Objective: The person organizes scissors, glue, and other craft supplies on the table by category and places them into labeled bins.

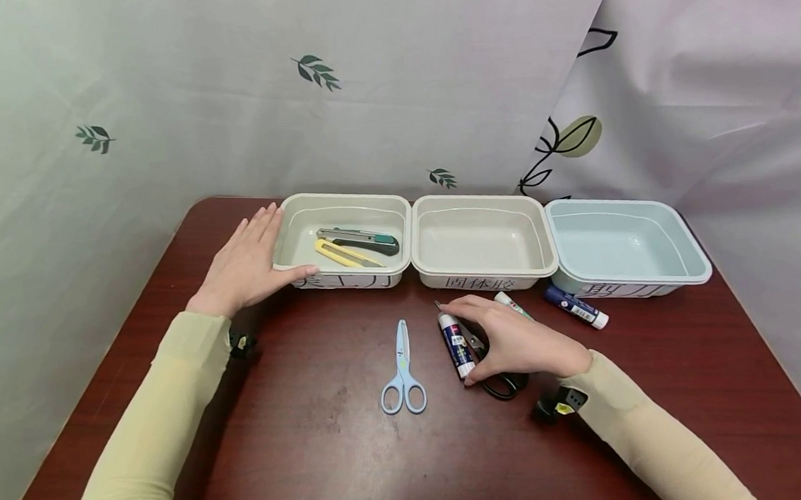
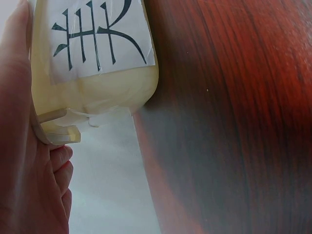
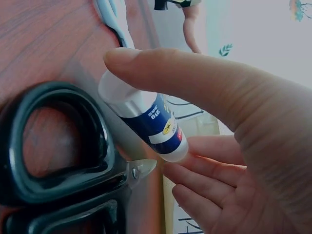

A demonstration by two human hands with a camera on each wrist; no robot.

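Note:
My right hand (image 1: 514,339) pinches a blue-and-white glue stick (image 1: 457,345) between thumb and fingertips. In the right wrist view, the thumb lies on the white end of the glue stick (image 3: 156,126) and the fingertips are at its other end. Black-handled scissors (image 3: 100,187) lie just below it, partly hidden by this hand in the head view. My left hand (image 1: 244,257), fingers straight, rests on the left rim of the left beige bin (image 1: 348,199). Inside that bin lie several utility knives, a yellow one (image 1: 338,253) in front.
Light-blue scissors (image 1: 403,367) lie mid-table. A middle beige bin (image 1: 472,277) and a blue bin (image 1: 636,284), both labelled, continue the row. Before them lie another blue glue stick (image 1: 575,307) and a white-and-green tube (image 1: 509,301), partly covered by the right hand. A curtain (image 1: 396,87) hangs behind.

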